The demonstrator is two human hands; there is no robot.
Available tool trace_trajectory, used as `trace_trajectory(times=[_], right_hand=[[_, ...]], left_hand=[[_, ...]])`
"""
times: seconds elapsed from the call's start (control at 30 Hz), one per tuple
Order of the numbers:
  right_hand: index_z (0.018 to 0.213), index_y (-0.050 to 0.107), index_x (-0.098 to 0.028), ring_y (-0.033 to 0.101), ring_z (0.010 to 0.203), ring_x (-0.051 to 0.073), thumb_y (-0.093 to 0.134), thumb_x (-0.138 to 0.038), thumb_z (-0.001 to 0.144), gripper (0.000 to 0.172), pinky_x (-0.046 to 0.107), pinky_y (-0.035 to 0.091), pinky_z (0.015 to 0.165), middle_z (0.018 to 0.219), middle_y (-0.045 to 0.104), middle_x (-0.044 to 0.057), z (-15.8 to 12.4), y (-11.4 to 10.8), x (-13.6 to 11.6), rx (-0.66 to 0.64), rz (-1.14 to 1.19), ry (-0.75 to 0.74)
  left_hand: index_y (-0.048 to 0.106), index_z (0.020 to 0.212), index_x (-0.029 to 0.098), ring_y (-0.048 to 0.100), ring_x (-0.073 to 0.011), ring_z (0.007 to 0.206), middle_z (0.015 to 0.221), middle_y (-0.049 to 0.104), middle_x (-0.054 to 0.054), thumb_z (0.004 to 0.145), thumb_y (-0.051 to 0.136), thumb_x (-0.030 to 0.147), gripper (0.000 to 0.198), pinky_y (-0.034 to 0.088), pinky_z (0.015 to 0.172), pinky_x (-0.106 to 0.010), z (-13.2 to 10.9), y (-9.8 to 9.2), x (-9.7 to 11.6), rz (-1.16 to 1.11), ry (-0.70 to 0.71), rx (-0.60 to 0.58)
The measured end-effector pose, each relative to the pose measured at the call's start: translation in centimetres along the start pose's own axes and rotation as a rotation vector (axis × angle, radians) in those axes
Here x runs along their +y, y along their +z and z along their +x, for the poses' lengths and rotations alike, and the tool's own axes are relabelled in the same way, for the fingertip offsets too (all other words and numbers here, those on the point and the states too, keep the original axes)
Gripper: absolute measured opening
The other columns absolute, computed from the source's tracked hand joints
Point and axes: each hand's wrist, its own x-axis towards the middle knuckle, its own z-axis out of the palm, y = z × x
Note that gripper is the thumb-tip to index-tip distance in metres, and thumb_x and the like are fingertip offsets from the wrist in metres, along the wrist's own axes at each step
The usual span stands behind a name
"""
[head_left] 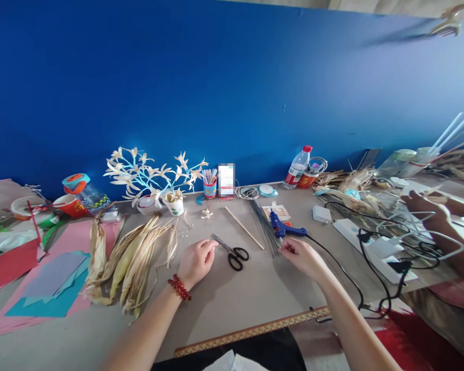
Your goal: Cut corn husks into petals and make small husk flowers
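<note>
My left hand [198, 262] rests on the table with its fingers curled together, a red bead bracelet [180, 287] at its wrist. Just right of it lies a pair of black-handled scissors [232, 252], the blade tips close to my fingers. My right hand [298, 254] is closed beside a bundle of thin dark wires [266, 226]; whatever its fingers may pinch is hidden. Directly beyond that hand is a blue glue gun [286, 226]. A thin wooden stick [243, 228] lies between the scissors and the wires. Dried corn husks [129, 263] spread left of my left hand.
Husk flowers in a white cup [174, 203] stand by the blue wall, near a pen cup [209, 185] and a phone [226, 181]. A water bottle [297, 167] is behind the glue gun. Right, a power strip [371, 250] with tangled cables lies near another person's hands [427, 208].
</note>
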Motion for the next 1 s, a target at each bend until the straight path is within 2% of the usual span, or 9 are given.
trace_trajectory(times=[0.1,0.23,0.33,0.43,0.53,0.67,0.83,0.93,1.0], right_hand=[[0.065,0.049,-0.021,0.048,0.053,0.013,0.048,-0.038,0.079,0.022,0.023,0.034,0.052,0.058,0.055,-0.002,-1.9,-0.4,-0.2,-0.042,0.232,0.018],[0.068,0.046,-0.022,0.041,0.045,0.011,0.052,-0.044,0.078,0.026,0.022,0.03,0.045,0.056,0.049,-0.004,-6.9,0.0,-0.7,-0.116,0.501,0.122],[0.067,0.046,-0.023,0.038,0.044,0.011,0.053,-0.048,0.081,0.029,0.022,0.03,0.043,0.053,0.043,-0.004,-11.3,2.0,-1.1,-0.036,0.583,0.14],[0.067,0.047,-0.023,0.043,0.048,0.013,0.051,-0.047,0.085,0.031,0.023,0.036,0.046,0.058,0.048,-0.001,-14.7,4.8,-2.5,0.044,0.622,0.025],[0.064,0.047,-0.021,0.046,0.051,0.012,0.053,-0.035,0.086,0.027,0.021,0.038,0.049,0.058,0.051,0.0,-16.2,7.6,-5.1,0.047,0.552,-0.154],[0.065,0.043,-0.021,0.043,0.049,0.01,0.055,-0.023,0.08,0.019,0.019,0.034,0.048,0.054,0.048,-0.004,-15.2,10.0,-8.6,-0.007,0.51,-0.295],[0.067,0.039,-0.021,0.04,0.052,0.01,0.051,-0.021,0.082,0.02,0.019,0.031,0.05,0.056,0.043,-0.005,-13.1,10.5,-10.9,-0.107,0.518,-0.212],[0.067,0.039,-0.021,0.039,0.05,0.01,0.05,-0.022,0.084,0.02,0.02,0.028,0.047,0.055,0.042,-0.006,-12.0,10.0,-11.1,-0.176,0.547,-0.163],[0.069,0.045,-0.021,0.042,0.051,0.01,0.053,-0.027,0.086,0.019,0.021,0.029,0.048,0.056,0.047,-0.005,-10.8,8.9,-10.7,-0.22,0.456,-0.238]], left_hand=[[0.066,0.104,0.022,0.068,-0.0167,0.081,0.094,0.072,-0.005,0.092,0.044,0.016,0.026,0.053,0.076,-0.027,0.1,-0.2,0.2,-0.066,-0.035,0.009],[0.067,0.101,0.022,0.066,-0.0153,0.074,0.089,0.072,-0.005,0.094,0.044,0.022,0.025,0.053,0.072,-0.026,0.1,-0.4,0.6,-0.256,-0.132,0.024],[0.067,0.099,0.019,0.063,-0.0135,0.063,0.086,0.071,-0.005,0.095,0.044,0.032,0.027,0.053,0.061,-0.026,0.1,-0.5,1.4,-0.53,-0.252,-0.063],[0.064,0.11,0.015,0.068,-0.0177,0.075,0.102,0.071,-0.011,0.095,0.044,0.046,0.04,0.055,0.06,-0.028,0.2,-0.6,3.1,-0.958,-0.361,-0.259],[0.053,0.128,0.015,0.068,-0.0243,0.1,0.118,0.066,-0.017,0.094,0.049,0.048,0.048,0.057,0.075,-0.033,0.5,-1.0,5.3,-1.254,-0.384,-0.351],[0.058,0.113,0.012,0.07,-0.023,0.083,0.094,0.072,-0.015,0.093,0.053,0.044,0.038,0.056,0.072,-0.035,1.0,-1.9,7.2,-1.401,-0.459,-0.174],[0.058,0.107,0.014,0.065,-0.0179,0.07,0.081,0.066,-0.007,0.091,0.055,0.043,0.033,0.055,0.066,-0.034,1.2,-2.9,7.6,-1.589,-0.527,0.015],[0.06,0.099,0.014,0.046,-0.0061,0.049,0.067,0.052,0.002,0.091,0.057,0.042,0.029,0.042,0.049,-0.021,1.0,-3.2,7.7,-1.673,-0.555,0.18],[0.061,0.091,0.014,0.032,-0.0026,0.044,0.06,0.041,0.006,0.09,0.06,0.041,0.027,0.027,0.042,-0.016,1.0,-3.3,7.6,-1.66,-0.564,0.25]])
